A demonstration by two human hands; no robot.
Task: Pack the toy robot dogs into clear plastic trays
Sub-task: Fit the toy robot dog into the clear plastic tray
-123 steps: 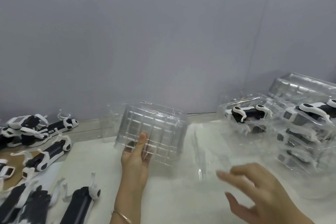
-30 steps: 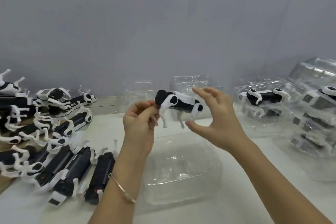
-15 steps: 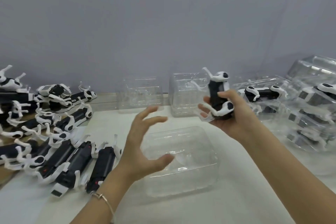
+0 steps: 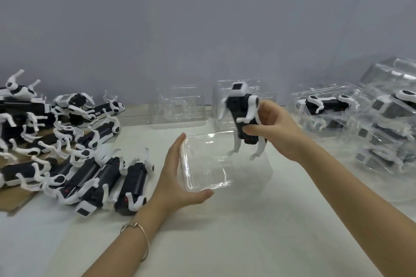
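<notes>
Gripping a black-and-white toy robot dog [image 4: 244, 114] around its body, the right hand [image 4: 278, 134] held it upright over the far right corner of the clear plastic tray [image 4: 202, 172], head up and white hind legs dangling just above the rim. The left hand [image 4: 180, 179] lay wide against the tray's left wall, fingers straight and thumb stretched along the near edge, steadying it on the white surface [image 4: 225, 236]. Left of the tray sprawled a heap of loose robot dogs [image 4: 94, 177]. Behind it stood empty clear trays [image 4: 177, 105], and to its right were stacked trays holding dogs [image 4: 382, 132]. A thin bracelet [image 4: 145, 239] circled the left wrist.
</notes>
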